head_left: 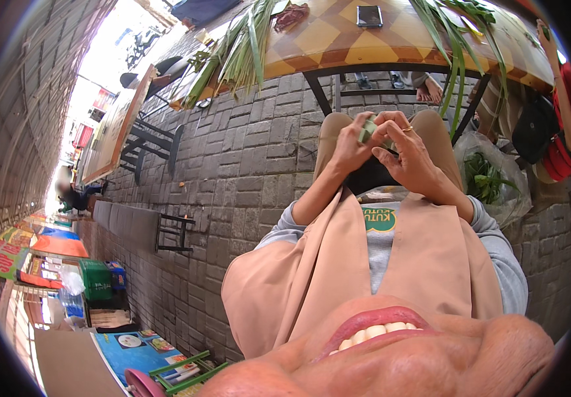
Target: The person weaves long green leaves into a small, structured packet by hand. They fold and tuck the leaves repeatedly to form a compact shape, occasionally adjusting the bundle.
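Above my lap, my left hand (351, 147) is closed around a small folded green leaf piece (367, 129), which shows between its fingers. My right hand (409, 157) meets it there, with bent fingers pressed against the same piece and a ring on one finger. How far the piece extends inside the fingers is hidden. Both hands are over my knees, just short of the table's near edge.
Ahead stands a table (338, 46) with a checkered top. Long green leaves (242, 56) hang over its edge, as do leaf strips (454, 56). A phone (368, 16) lies on top. Right of my knees is a clear plastic bag (517, 195) holding leaves; beyond sits a person in red (566, 99).
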Demonstrator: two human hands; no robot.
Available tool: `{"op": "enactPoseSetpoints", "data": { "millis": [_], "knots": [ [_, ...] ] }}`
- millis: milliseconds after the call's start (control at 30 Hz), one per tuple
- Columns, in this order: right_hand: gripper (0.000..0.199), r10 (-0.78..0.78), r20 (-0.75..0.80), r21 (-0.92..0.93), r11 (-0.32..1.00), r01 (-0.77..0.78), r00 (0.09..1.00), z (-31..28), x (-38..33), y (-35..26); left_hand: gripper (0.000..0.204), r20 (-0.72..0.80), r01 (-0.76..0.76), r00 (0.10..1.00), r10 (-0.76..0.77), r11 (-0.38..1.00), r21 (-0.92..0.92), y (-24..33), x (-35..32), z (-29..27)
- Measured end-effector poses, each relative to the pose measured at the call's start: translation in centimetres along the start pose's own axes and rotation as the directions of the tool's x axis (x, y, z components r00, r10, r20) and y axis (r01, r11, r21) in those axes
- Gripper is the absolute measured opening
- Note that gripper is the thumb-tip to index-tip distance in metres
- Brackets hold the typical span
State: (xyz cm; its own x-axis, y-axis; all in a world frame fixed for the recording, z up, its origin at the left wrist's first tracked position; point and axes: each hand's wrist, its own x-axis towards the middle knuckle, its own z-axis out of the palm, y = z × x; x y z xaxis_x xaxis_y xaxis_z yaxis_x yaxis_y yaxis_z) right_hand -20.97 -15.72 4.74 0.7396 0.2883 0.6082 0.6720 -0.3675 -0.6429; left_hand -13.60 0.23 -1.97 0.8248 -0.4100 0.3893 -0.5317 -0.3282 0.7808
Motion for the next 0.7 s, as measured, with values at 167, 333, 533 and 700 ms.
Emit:
{"op": "enactPoseSetpoints", "data": {
  "millis": [167, 333, 533, 700],
  "knots": [
    [0.027, -0.049, 0.108, -0.021, 0.998, 0.052, 0.993, 0.5, -0.2, 1.1, 0.046, -0.139, 0.051, 0.987, -0.084, 0.972, -0.227, -1.8, 0.0, -0.8],
    [0.032, -0.12, 0.167, -0.081, 0.988, 0.134, 0.979, 1.4, -0.7, 2.4, 0.048, -0.21, 0.132, 0.96, -0.184, 0.961, -0.243, -1.8, -0.5, 0.3],
    [0.034, 0.011, 0.192, 0.064, 0.998, -0.023, 0.981, 0.9, -0.6, 3.8, 0.038, -0.176, 0.007, 0.984, -0.032, 0.99, -0.137, -2.7, -0.1, 0.9],
    [0.029, 0.122, 0.207, 0.192, 0.968, -0.162, 0.971, 0.8, -0.9, 5.1, 0.048, -0.162, 0.134, 0.976, -0.145, 0.988, -0.078, -2.4, 0.2, 0.8]
  ]
}}
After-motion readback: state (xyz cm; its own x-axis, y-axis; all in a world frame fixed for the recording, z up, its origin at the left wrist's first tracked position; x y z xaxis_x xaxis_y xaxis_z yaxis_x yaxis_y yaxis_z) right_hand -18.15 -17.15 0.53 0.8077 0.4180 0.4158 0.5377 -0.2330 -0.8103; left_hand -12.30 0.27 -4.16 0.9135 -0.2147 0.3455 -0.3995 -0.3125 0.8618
